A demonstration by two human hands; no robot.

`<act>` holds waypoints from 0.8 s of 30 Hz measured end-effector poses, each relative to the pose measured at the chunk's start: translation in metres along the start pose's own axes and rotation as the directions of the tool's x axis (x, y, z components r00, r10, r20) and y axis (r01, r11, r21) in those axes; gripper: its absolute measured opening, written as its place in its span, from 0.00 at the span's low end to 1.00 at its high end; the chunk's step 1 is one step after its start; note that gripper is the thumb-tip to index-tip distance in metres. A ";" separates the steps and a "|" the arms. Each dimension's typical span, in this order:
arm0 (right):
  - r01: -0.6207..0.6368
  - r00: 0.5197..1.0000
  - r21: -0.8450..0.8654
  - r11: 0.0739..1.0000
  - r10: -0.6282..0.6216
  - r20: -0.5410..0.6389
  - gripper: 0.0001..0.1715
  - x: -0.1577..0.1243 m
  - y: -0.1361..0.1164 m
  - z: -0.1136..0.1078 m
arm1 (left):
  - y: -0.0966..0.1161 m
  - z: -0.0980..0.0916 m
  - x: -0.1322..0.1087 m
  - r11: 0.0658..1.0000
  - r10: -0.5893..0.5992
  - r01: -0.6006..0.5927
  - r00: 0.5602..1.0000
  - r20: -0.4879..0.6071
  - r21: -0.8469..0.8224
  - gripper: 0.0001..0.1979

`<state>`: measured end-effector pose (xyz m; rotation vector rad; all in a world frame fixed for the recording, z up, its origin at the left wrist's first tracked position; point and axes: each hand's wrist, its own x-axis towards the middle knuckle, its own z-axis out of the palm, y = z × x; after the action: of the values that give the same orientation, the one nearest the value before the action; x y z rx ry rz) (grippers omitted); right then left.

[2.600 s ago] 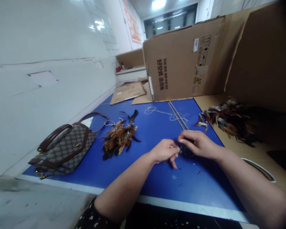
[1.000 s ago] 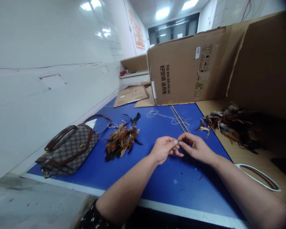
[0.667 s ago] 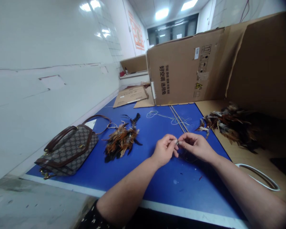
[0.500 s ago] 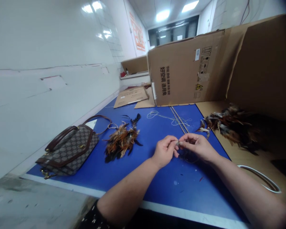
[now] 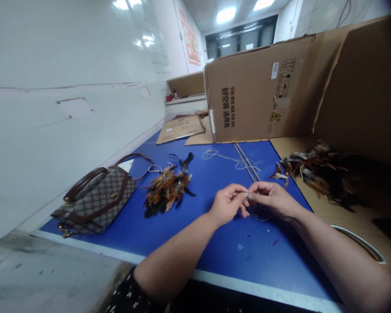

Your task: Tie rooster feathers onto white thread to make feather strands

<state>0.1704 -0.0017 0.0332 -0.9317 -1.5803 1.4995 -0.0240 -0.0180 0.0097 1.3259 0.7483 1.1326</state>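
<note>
Above the blue table (image 5: pixel 215 243), my left hand (image 5: pixel 227 204) and my right hand (image 5: pixel 273 198) meet fingertip to fingertip. Both pinch one small pale item between thumb and forefinger; it is too small to name, and a thin thread loops down from it onto the table under my right hand. A bundle of brown, orange and black feathers (image 5: pixel 167 187) lies to the left of my left hand. A larger heap of dark feathers (image 5: pixel 326 174) lies on cardboard to the right of my right hand.
A patterned brown handbag (image 5: pixel 96 200) lies at the table's left edge by the white wall. A big cardboard box (image 5: pixel 257 100) stands at the back, with flat cardboard (image 5: pixel 180 127) beside it. Loose white string (image 5: pixel 228 157) and two thin rods (image 5: pixel 246 161) lie mid-table. A metal rim (image 5: pixel 361 243) sits right.
My hands have lifted slightly off the table and drawn together at the fingertips. The view has shifted a little; the feathers and handbag have not moved.
</note>
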 end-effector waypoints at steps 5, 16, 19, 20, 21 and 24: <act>0.020 0.999 0.009 1.000 -0.020 -0.034 0.17 0.001 0.005 -0.002 | -0.002 0.002 0.000 0.998 -0.045 0.046 0.999 0.026 -0.041 0.21; -0.009 0.999 -0.006 1.000 0.009 -0.040 0.10 0.004 0.004 0.001 | 0.003 0.005 0.000 0.997 -0.080 0.080 0.997 0.016 -0.023 0.19; 0.014 0.997 0.021 1.000 -0.012 -0.080 0.10 0.005 0.004 0.001 | 0.003 0.005 0.000 0.996 -0.085 0.086 0.996 0.017 -0.018 0.17; 0.036 0.994 0.037 0.999 -0.031 -0.109 0.10 0.005 0.004 0.000 | 0.003 0.005 0.000 0.996 -0.089 0.089 0.996 0.015 -0.015 0.17; 0.057 0.989 0.049 0.997 -0.050 -0.140 0.11 0.005 0.003 -0.002 | 0.003 0.005 0.000 0.996 -0.093 0.093 0.996 0.012 -0.013 0.17; 0.083 0.980 0.050 0.995 -0.073 -0.183 0.10 0.006 0.002 -0.007 | 0.002 0.005 -0.001 0.995 -0.096 0.096 0.995 0.008 -0.014 0.16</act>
<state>0.1738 0.0066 0.0320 -0.9348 -1.4201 1.3589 -0.0203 -0.0204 0.0127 1.2677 0.7887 1.0544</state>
